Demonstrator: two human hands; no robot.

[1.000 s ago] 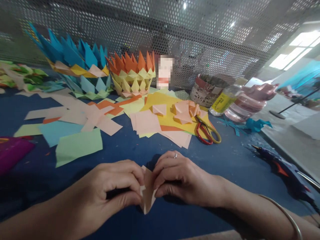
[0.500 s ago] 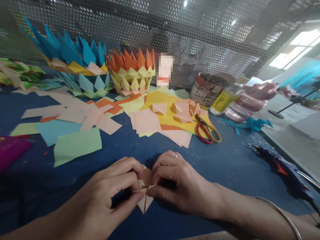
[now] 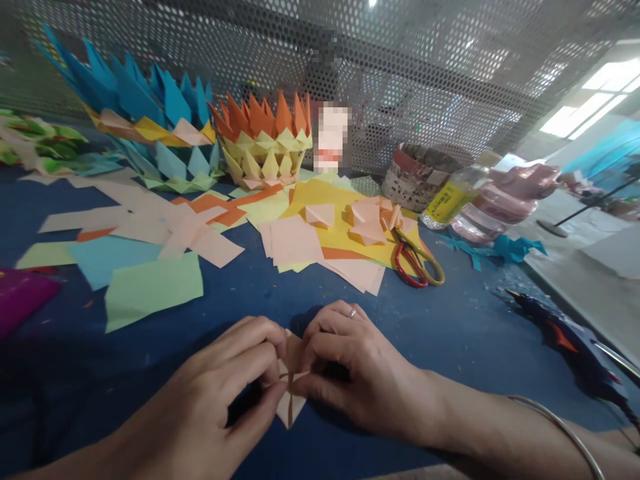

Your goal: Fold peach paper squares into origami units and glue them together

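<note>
Low in the middle of the head view, a small piece of pale pink folded paper (image 3: 291, 408) lies on the blue table, its flaps meeting along a centre line. From the left, my left hand (image 3: 227, 377) pinches its left side between thumb and fingers. My right hand (image 3: 345, 367), with a ring on one finger, grips the opposite side with thumb and bent fingers. The fingertips partly cover the paper. Beyond the hands lie a stack of pink paper squares (image 3: 293, 241) and several folded pink pieces (image 3: 369, 221) on a yellow sheet (image 3: 313, 197).
Red and yellow-handled scissors (image 3: 417, 263) rest on the sheet's right edge. A glue gun (image 3: 567, 343) lies at the right. Paper crowns, one blue (image 3: 150, 93) and one orange (image 3: 265, 123), stand behind paper strips (image 3: 200, 233). A bottle (image 3: 447, 200) stands near a round basket (image 3: 415, 177).
The left thumb has shifted slightly up and left on the folded paper, and the flaps lie a little differently. Both hands keep their hold; the view has shifted slightly.
</note>
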